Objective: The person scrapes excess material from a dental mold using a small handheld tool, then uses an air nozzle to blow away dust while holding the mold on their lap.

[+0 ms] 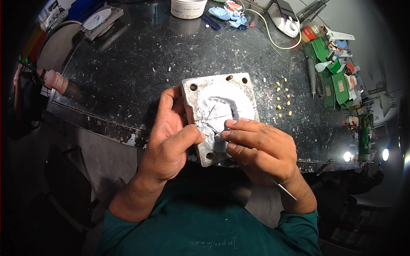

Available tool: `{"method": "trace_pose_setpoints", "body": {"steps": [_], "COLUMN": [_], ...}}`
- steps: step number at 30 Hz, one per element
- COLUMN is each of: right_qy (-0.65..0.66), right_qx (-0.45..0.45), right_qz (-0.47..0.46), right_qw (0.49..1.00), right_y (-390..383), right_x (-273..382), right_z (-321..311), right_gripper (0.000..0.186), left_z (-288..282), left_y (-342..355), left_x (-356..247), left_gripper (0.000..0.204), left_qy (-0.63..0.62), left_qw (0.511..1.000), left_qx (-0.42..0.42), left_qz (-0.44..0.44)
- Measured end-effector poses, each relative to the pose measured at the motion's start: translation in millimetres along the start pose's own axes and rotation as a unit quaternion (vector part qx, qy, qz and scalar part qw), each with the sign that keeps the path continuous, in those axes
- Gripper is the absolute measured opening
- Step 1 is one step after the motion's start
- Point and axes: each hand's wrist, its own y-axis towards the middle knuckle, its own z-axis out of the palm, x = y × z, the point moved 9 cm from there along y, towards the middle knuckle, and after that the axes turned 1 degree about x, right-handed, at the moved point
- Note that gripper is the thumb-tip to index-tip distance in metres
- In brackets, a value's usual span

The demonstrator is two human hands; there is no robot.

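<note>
My left hand (pixel 168 143) grips the left side of a square dental flask half (pixel 208 160), its thumb pressing on the plaster inside. The flask half is tilted over the table's near edge. White plaster (pixel 218 90) fills it, with a dark grey curved arch (pixel 232 110) set in the middle and cracks in the surface. My right hand (pixel 262 147) is closed around a thin metal hand tool (pixel 285 190), whose shaft sticks out by the wrist. Its working end is at the plaster near my left thumb, mostly hidden by my fingers.
Small yellowish teeth (pixel 278 99) lie in rows right of the flask half. Green bins (pixel 337 87) and a grey handpiece (pixel 311 74) line the right edge. A white tub (pixel 188 9), blue pieces (pixel 220 13) and a white device with a cable (pixel 284 21) stand at the back. A pink bottle (pixel 56 81) is at left.
</note>
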Motion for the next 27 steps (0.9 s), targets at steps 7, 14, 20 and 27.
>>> {"method": "trace_pose_setpoints", "body": {"steps": [7,14,20,27], "right_qy": [0.039,-0.047,0.025,0.094], "right_qx": [-0.029,0.018,0.035,0.059], "right_qz": [0.053,-0.019,0.026,0.087], "right_qw": [0.997,0.999,0.999,0.99], "right_y": [-2.1,12.6,25.4,30.4], "right_x": [-3.9,6.3,-2.0,-11.7], "right_z": [3.9,5.1,7.9,6.3], "right_gripper": [0.015,0.014,0.02,0.028], "left_z": [-0.5,3.5,2.2,4.0], "left_y": [-1.1,0.4,-0.3,-1.2], "left_x": [-0.4,-3.0,-1.0,-3.1], "left_gripper": [0.081,0.08,0.079,0.078], "left_qy": [0.003,0.008,0.008,0.003], "left_qw": [1.0,1.0,0.999,0.999], "left_qx": [0.0,0.018,0.033,0.043], "left_qz": [0.001,0.014,0.008,0.006]}}
